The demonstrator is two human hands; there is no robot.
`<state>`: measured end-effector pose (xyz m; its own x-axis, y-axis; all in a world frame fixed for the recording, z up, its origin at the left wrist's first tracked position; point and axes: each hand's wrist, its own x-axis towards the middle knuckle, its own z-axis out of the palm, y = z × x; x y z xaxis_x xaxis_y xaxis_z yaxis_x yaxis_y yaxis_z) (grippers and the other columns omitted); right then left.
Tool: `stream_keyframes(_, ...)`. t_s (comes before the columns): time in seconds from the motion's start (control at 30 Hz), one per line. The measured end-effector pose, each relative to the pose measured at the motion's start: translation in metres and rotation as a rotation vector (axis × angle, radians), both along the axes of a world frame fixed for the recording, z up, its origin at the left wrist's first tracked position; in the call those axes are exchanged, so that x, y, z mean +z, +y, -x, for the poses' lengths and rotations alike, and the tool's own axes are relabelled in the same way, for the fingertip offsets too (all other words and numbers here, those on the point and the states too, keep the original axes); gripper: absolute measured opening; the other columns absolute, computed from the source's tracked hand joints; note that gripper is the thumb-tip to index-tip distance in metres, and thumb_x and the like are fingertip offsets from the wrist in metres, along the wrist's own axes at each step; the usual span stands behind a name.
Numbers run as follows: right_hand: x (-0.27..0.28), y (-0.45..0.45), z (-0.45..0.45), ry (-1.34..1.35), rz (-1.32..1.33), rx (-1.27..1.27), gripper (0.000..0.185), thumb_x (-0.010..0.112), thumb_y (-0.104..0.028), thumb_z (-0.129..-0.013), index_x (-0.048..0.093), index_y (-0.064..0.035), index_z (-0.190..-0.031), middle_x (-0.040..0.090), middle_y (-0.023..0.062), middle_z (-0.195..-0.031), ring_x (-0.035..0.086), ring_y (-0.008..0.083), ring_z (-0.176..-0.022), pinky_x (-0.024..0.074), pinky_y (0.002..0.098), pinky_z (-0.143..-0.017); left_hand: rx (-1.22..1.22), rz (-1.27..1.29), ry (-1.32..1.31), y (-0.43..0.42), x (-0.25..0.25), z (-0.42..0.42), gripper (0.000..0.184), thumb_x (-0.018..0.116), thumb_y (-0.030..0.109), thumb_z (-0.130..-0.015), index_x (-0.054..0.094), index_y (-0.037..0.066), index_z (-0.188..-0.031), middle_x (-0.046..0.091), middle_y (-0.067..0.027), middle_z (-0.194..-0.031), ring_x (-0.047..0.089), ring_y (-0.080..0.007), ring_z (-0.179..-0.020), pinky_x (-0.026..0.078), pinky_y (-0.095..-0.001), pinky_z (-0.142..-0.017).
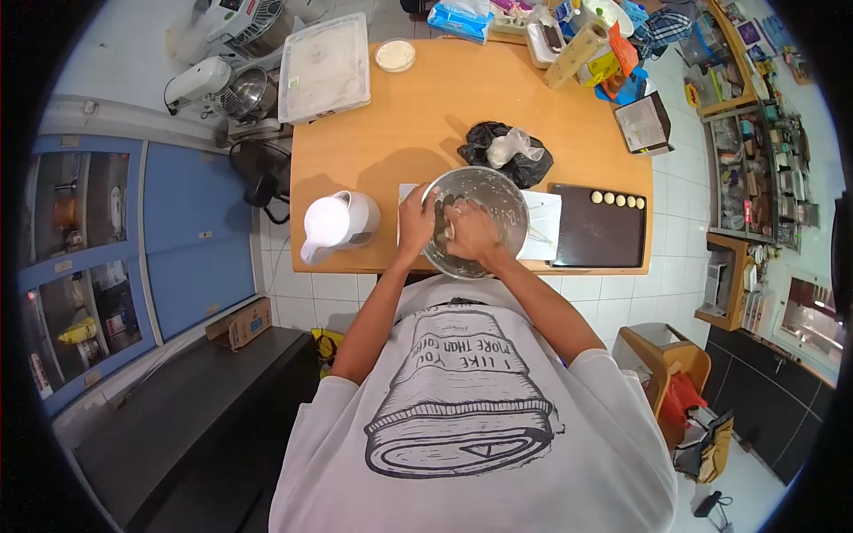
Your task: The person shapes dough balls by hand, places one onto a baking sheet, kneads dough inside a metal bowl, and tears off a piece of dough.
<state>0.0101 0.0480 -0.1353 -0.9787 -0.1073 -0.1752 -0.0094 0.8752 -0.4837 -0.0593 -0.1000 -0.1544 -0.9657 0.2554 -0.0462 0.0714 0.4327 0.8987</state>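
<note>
A metal mixing bowl (508, 191) with pale smears on its inner wall stands at the table's front edge, tilted slightly toward me. My left hand (415, 222) grips its left rim, thumb outside and fingers partly hidden by the wall. Down inside the bowl is my right hand (471, 229), its fingers curled in. A small pale bit shows by those fingers, but what they hold is hidden. To the right lies a dark baking tray (595, 233) with several small round dough balls (619, 200) along its far edge. White paper (543, 222) lies between bowl and tray.
A white jug (342, 222) stands left of the bowl. Behind it lie a black plastic bag (482, 142) and a clear bag. Farther back are a lidded plastic box (325, 67), a small round tub (394, 55) and a cluttered right corner.
</note>
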Motion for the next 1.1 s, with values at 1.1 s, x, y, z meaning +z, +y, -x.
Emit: stream_keyframes(1.1,0.02,0.027,-0.022,0.24,0.15,-0.039,0.051,0.079,-0.037,-0.085,0.066,-0.0051,-0.124,0.056,0.0249,-0.136,0.061,0.0444,-0.121,0.0463,0.0563,-0.107,0.046,0.044,0.047,0.0,0.02,0.0,0.028,0.062,0.021,-0.106,0.07,-0.004,-0.117,0.073,-0.0264,-0.099,0.071,-0.0423,-0.089,0.055,-0.0445,-0.079)
